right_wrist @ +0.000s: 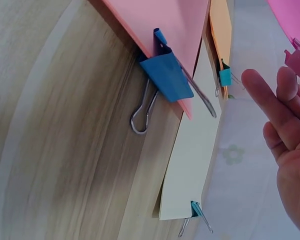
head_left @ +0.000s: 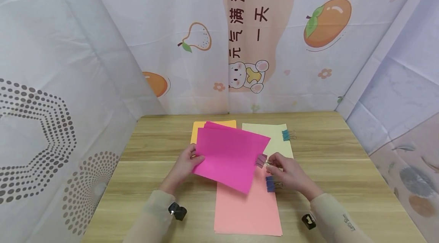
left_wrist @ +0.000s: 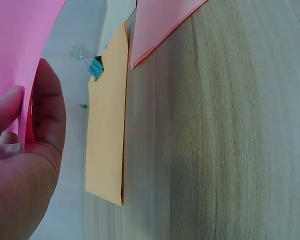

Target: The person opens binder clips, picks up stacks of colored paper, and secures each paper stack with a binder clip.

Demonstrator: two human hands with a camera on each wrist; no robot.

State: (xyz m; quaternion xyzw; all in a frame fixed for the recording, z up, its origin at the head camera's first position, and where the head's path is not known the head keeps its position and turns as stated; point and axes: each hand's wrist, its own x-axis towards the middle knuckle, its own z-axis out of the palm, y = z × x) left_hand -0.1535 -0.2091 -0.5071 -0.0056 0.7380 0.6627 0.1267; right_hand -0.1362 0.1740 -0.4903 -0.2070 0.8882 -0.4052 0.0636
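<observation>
Several magenta sheets [head_left: 228, 155] are held up at a tilt over the table. At their left edge, my left hand [head_left: 183, 164] grips them, thumb on the front and fingers behind, as the left wrist view also shows. A dusky pink binder clip [head_left: 261, 160] sits at the sheets' right edge. My right hand [head_left: 289, 170] pinches its wire handles between thumb and fingers. In the right wrist view this pink clip [right_wrist: 299, 64] is partly cut off by the frame, beside the fingertips.
Salmon pink sheets [head_left: 247, 214] lie in front, a blue binder clip [head_left: 270, 184] on their right edge. Behind are pale yellow sheets [head_left: 279, 147] with a teal clip [head_left: 286, 135], and orange sheets [head_left: 216, 124] with another teal clip [right_wrist: 225, 76]. Printed curtains [head_left: 171, 6] surround the wooden table.
</observation>
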